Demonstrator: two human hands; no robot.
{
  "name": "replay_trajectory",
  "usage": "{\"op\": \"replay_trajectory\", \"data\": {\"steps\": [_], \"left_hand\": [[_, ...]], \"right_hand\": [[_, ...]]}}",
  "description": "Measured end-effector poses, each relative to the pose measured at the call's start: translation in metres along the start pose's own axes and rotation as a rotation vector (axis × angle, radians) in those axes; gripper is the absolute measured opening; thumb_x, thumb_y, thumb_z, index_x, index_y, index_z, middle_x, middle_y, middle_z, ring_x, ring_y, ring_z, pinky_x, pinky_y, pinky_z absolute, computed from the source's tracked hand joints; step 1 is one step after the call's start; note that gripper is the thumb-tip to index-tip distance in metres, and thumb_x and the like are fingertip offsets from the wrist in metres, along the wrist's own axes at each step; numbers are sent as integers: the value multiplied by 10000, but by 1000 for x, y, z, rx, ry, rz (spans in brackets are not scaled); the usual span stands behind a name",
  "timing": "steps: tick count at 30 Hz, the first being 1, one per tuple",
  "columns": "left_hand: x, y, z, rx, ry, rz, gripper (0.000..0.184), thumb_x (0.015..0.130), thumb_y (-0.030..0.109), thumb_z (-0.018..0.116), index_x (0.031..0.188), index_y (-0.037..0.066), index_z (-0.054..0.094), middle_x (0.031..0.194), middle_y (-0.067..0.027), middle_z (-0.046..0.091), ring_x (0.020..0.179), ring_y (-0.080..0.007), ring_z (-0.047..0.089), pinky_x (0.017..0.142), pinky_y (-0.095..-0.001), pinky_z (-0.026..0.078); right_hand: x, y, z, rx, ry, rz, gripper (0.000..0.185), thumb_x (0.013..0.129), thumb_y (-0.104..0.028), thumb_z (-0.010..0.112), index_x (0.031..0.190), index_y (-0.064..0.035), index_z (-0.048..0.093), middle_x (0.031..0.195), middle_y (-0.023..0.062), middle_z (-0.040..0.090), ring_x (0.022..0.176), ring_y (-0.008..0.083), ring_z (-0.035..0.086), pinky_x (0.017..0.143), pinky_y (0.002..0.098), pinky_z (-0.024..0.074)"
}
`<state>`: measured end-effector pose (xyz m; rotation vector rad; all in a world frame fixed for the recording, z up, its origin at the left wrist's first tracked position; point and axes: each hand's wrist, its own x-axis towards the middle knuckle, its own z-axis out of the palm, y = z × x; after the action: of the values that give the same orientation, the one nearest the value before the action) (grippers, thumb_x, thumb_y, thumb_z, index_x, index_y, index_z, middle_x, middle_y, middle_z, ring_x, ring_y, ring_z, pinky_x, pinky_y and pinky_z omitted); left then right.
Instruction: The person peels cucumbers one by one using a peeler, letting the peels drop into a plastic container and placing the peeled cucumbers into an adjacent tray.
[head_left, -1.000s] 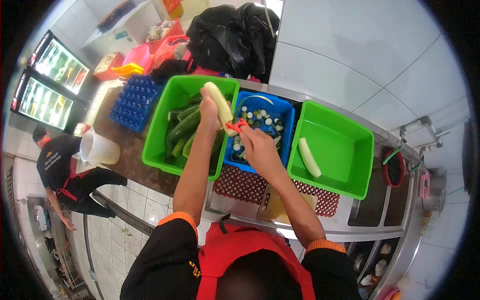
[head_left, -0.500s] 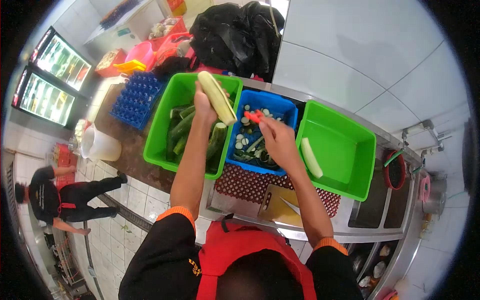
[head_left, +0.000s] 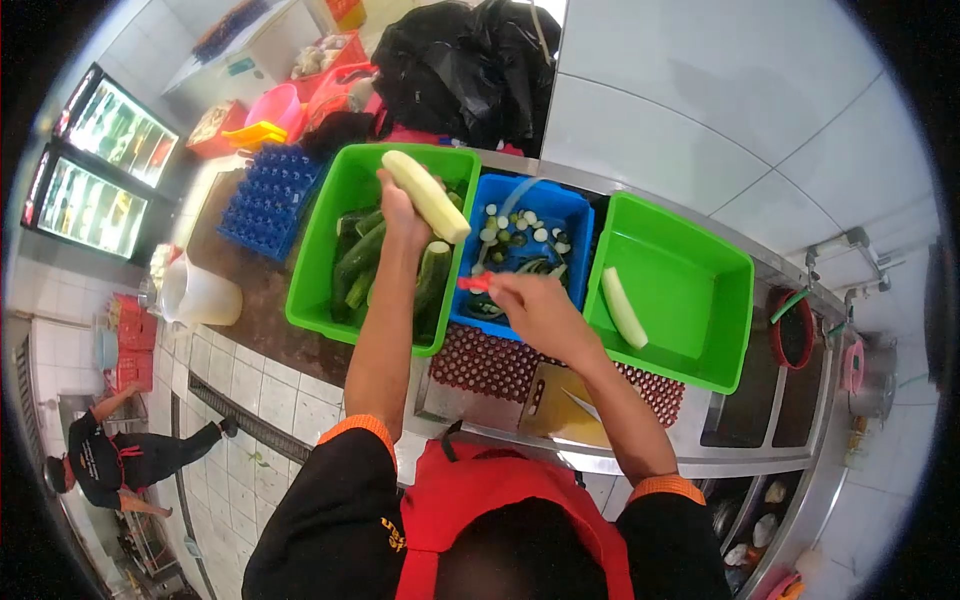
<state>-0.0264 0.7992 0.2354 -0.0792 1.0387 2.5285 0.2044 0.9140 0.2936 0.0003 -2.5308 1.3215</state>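
Note:
My left hand (head_left: 400,218) is closed around a pale, peeled zucchini (head_left: 428,198), held tilted over the left green tub (head_left: 306,312). In that tub lie several dark green zucchinis (head_left: 360,256). My right hand (head_left: 546,312) grips a red peeler (head_left: 475,284) above the near side of the blue tub (head_left: 575,205); its blade is too blurred to make out. Round cut ends and strips of peel (head_left: 530,240) lie in the blue tub. A pale blurred strip (head_left: 516,198) arcs over its far side. One peeled zucchini (head_left: 624,308) rests in the right green tub (head_left: 690,300).
On the counter, a yellowish cutting board (head_left: 548,412) with a knife (head_left: 582,404) lies by a dark red perforated mat (head_left: 480,362). Blue egg trays (head_left: 268,200) and a white jug (head_left: 205,292) stand left. A sink (head_left: 735,420) is right. Another person (head_left: 105,455) stands far left.
My right hand has swung nearer my body and slightly left with the peeler. The zucchini in my left hand has shifted slightly left and turned. The other person has moved farther off.

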Motion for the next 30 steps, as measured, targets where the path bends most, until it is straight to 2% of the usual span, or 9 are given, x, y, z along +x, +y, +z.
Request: {"op": "replay_trajectory", "data": {"steps": [2,4,11,15,17,20,24,27,30], "left_hand": [[2,3,-2,44,42,11,610,985,532,176,1061,34,520,881,-127,588,710,-273,588,672,-425,521],[-6,2,3,120,-106,-64,575,990,516,224,1070,40,537,910,-126,594,752,-259,594,707,-426,519],[-47,-17,53,228,-106,-154,496,1001,473,303,1172,71,539,1000,-78,616,853,-185,599,765,-358,503],[-24,-7,24,309,44,-57,529,998,500,264,1147,71,537,1002,-78,607,853,-198,591,768,-369,502],[-16,-1,10,210,47,-46,541,996,508,257,1134,66,537,981,-80,604,843,-207,590,758,-372,504],[-10,2,0,62,17,-49,595,968,572,271,1117,57,530,926,-89,596,767,-234,591,705,-384,512],[-36,1,15,215,-47,-135,651,919,646,322,1112,58,523,874,-109,593,723,-237,591,668,-397,516],[-34,-8,20,319,-85,-153,679,899,671,341,1104,51,526,845,-113,594,711,-224,592,654,-386,520],[-47,-14,26,340,-131,-188,652,912,650,347,1102,53,528,813,-90,592,681,-190,590,613,-338,518]], "right_hand": [[-8,6,0,42,-71,39,152,912,-173,511,925,-33,571,728,224,582,702,405,587,621,487,445],[7,0,-13,2,26,18,156,912,-177,513,937,-37,576,721,221,578,703,404,584,618,480,444],[74,5,7,-239,365,-112,152,894,-140,555,997,-54,626,692,181,547,678,373,577,591,466,441],[24,1,16,-262,194,1,146,895,-149,547,954,-44,630,720,208,581,687,397,582,605,476,451],[0,0,3,-154,-141,123,148,890,-151,547,908,-28,628,757,233,608,696,419,586,618,473,463],[-5,-6,-22,-102,-13,184,163,887,-151,546,918,-22,640,790,246,618,709,432,590,641,462,477],[-1,17,-32,-193,55,213,180,890,-150,547,968,-22,646,789,240,624,717,428,595,647,456,474],[5,28,-33,-278,-108,217,189,895,-151,545,977,-11,643,823,229,636,752,415,604,654,449,470],[22,1,-27,-210,171,72,182,897,-141,551,986,-7,635,800,209,630,739,390,604,635,446,460]]}}
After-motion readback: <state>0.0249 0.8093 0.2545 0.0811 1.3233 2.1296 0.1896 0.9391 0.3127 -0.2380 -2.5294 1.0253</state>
